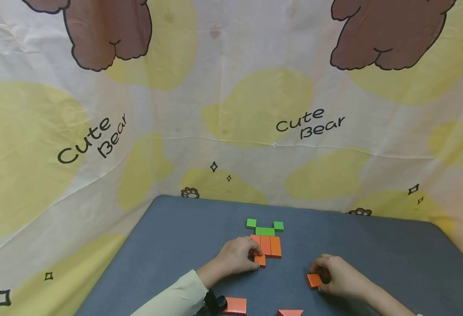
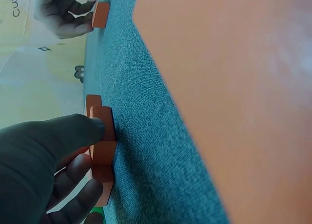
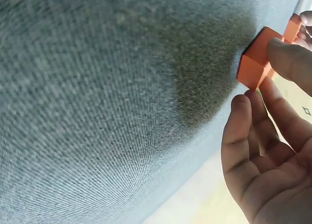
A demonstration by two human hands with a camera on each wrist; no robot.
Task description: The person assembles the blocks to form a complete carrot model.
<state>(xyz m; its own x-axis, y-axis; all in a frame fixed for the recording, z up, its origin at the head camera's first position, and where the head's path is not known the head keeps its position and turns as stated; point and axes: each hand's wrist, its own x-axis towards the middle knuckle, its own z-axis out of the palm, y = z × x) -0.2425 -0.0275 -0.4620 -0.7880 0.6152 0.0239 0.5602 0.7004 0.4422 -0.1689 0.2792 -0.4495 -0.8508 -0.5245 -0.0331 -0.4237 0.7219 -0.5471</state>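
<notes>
A small orange block (image 1: 260, 261) touches the near edge of a row of orange-red rectangular blocks (image 1: 270, 246). My left hand (image 1: 237, 255) pinches this small block, its thumb (image 2: 95, 129) on the near side. Against the row's far edge lies a green rectangular block (image 1: 265, 231), with two small green blocks (image 1: 251, 223) at its far corners. Farther right, my right hand (image 1: 340, 275) pinches an orange square block (image 1: 314, 281) between thumb and fingers, at the table surface. The right wrist view shows that block (image 3: 258, 61) close up.
A red-orange rectangular block (image 1: 235, 306) lies by the left wrist, and a reddish triangular block (image 1: 290, 312) is cut off at the bottom edge. Behind the dark grey-blue table (image 1: 200, 219) hangs a printed cloth (image 1: 247, 166).
</notes>
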